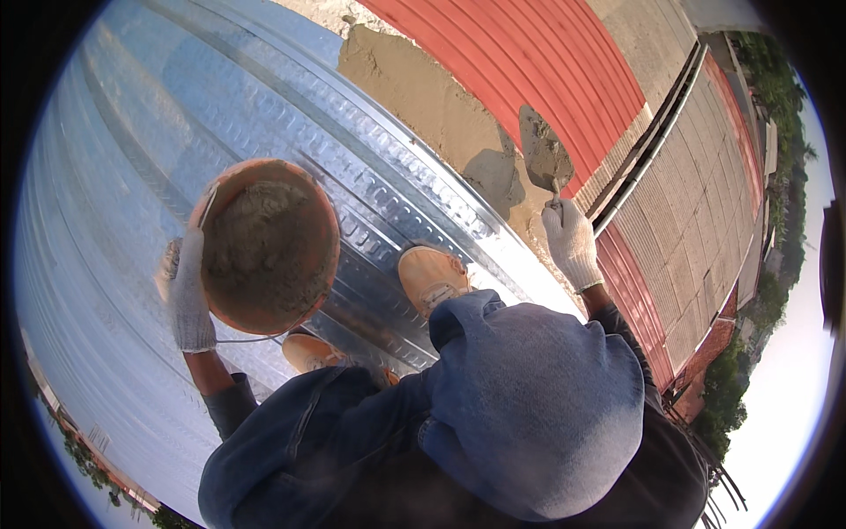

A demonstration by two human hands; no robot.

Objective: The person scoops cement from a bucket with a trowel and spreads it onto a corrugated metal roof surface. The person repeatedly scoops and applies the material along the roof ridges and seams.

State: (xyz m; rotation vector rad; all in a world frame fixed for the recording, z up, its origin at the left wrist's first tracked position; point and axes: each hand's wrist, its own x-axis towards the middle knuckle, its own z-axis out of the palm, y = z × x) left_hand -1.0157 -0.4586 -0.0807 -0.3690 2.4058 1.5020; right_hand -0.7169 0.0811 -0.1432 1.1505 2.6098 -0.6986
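My left hand (189,295), in a white knit glove, is closed on the left side of an orange bucket (330,220). Grey wet mortar (264,247) lies inside it, and a thin wire handle hangs at the near side. In my right hand (571,242), also gloved in white, is the handle of a trowel (545,152). Mortar coats its blade, which points away from me over the edge of the red roofing. Left of the blade runs a band of mortar (423,97), smooth in part, with a darker wet patch (492,175) close to the trowel.
I stand on shiny ribbed metal roofing (115,229) in tan shoes (432,275). Beyond the mortar band lie red corrugated sheets (538,62) and, at right, weathered grey-brown sheets (687,220) past a pale pipe (652,145). Trees (767,309) show beyond the roof's edge.
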